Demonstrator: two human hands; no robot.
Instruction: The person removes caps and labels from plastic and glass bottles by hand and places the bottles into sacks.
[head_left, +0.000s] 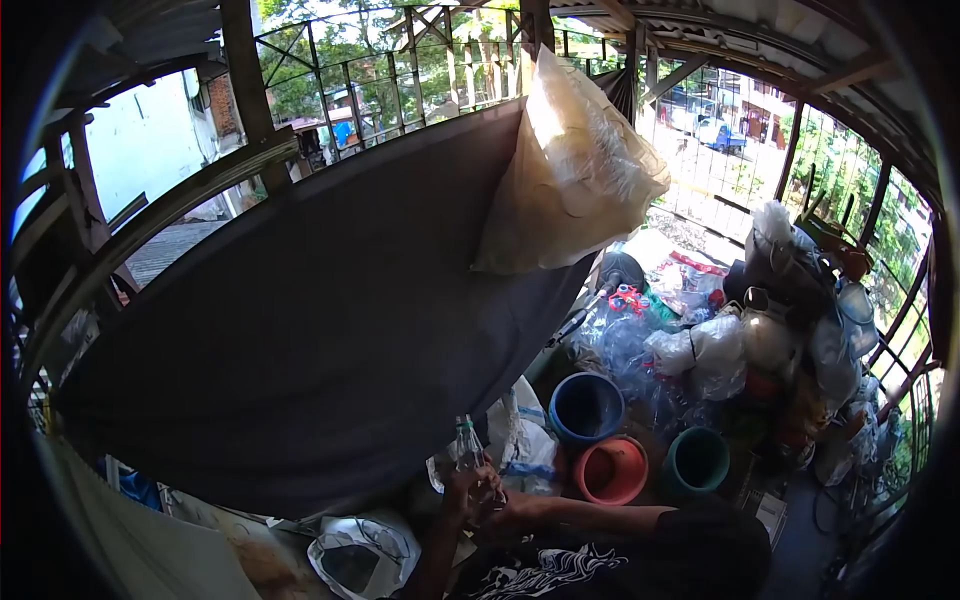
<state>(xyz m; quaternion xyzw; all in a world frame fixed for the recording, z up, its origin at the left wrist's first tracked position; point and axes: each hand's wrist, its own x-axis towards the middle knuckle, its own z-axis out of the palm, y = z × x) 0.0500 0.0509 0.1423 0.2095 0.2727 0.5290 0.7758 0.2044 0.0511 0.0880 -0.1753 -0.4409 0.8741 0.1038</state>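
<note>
A clear plastic bottle with a greenish neck stands upright in front of my dark shirt. My left hand is closed around its lower part. From the right, my right hand reaches the bottle's base, with its fingers closed there and partly in shadow. Another clear, shiny piece shows just left of the bottle, but its kind cannot be made out. Below my left arm is an open white sack.
A dark cloth hangs ahead, with a full translucent bag at its right end. Blue, red and green buckets stand to the right. Beyond them lie piled bags and clear bottles.
</note>
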